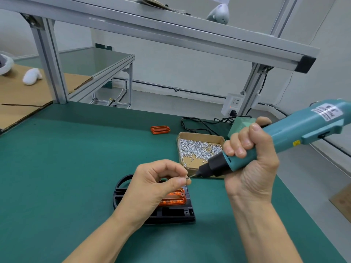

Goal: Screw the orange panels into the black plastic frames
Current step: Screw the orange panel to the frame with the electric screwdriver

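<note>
Green bench (57,158): left hand (152,185) pinches screw (188,177) at right hand (250,160)'s screwdriver (284,137) tip

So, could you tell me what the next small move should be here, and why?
Probably seat the screw on the driver's bit: the left hand pinches it right at the tip, while the right hand grips the electric screwdriver above the orange panel resting in its black frame.

A screw box (201,147) is set on the bench (66,168). The frame (171,211), with a panel (173,199) seated in it, is placed before and left of the box. A spare panel (160,129) is laid behind and left of the box.
</note>
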